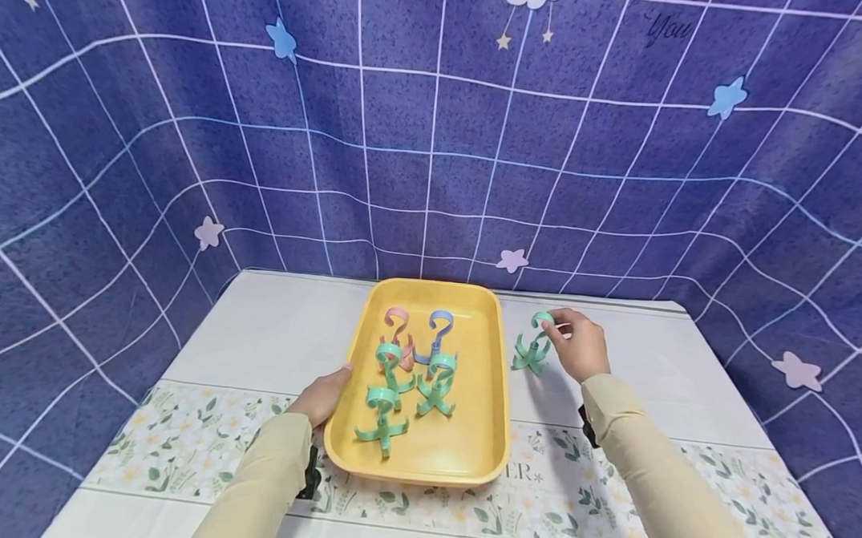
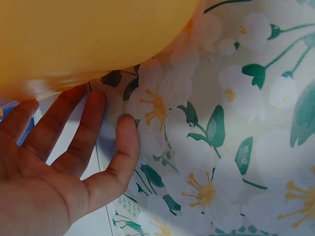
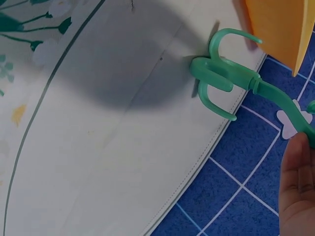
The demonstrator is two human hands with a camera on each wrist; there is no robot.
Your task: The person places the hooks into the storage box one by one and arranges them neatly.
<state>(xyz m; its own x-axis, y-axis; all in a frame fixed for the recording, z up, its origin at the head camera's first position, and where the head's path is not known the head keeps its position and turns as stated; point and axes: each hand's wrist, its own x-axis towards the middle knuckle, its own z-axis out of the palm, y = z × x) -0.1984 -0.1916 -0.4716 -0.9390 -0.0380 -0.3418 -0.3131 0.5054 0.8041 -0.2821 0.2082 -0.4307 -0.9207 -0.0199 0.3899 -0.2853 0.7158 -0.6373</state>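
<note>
My right hand [image 1: 579, 344] pinches the curled top of a green four-pronged plastic hook [image 1: 532, 355], just right of the yellow tray [image 1: 459, 455]. In the right wrist view the prongs of that green hook [image 3: 226, 73] point away from the fingers, above the white cloth. My left hand [image 1: 324, 394] touches the tray's left side. Its fingers [image 2: 78, 132] look loosely extended against the tray's lower wall in the left wrist view; the thumb is hidden there. Inside the tray are a pink hook [image 1: 397, 320], a blue hook [image 1: 441, 324] and three green hooks [image 1: 384, 431].
A white tablecloth [image 1: 270, 318] with a floral band [image 1: 186, 419] covers the table. Behind it and along both sides hangs a dark blue curtain [image 1: 436, 141] with grid lines and stars.
</note>
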